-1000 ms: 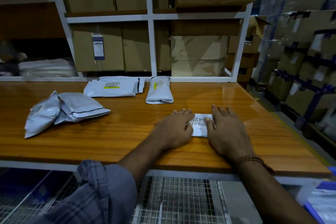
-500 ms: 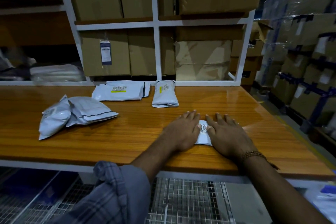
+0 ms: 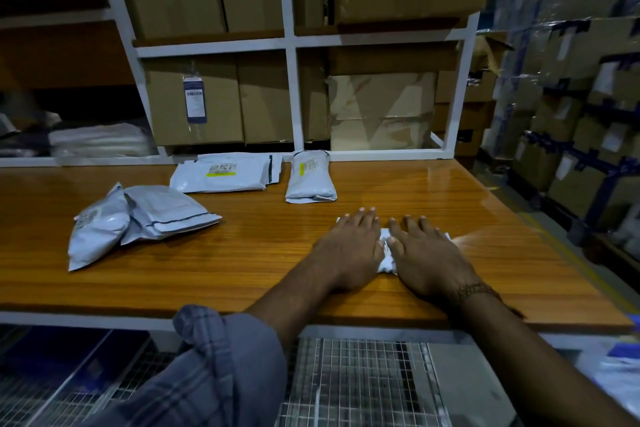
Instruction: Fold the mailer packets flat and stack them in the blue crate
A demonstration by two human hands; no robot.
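Small mailer packet (image 3: 387, 262) is pressed flat on table (image 3: 242, 253) | left hand (image 3: 349, 246), right hand (image 3: 427, 258): fingers straight, nothing gripped.

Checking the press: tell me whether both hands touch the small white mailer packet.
Touching. The head view shows left hand and right hand flat on the small white mailer packet.

A small white packet (image 3: 387, 255) is lying flat near the table's front edge, mostly covered. Two grey packets (image 3: 138, 218) are overlapping at the left. Another flat packet (image 3: 225, 173) and a puffy upright one (image 3: 310, 177) are sitting near the back.
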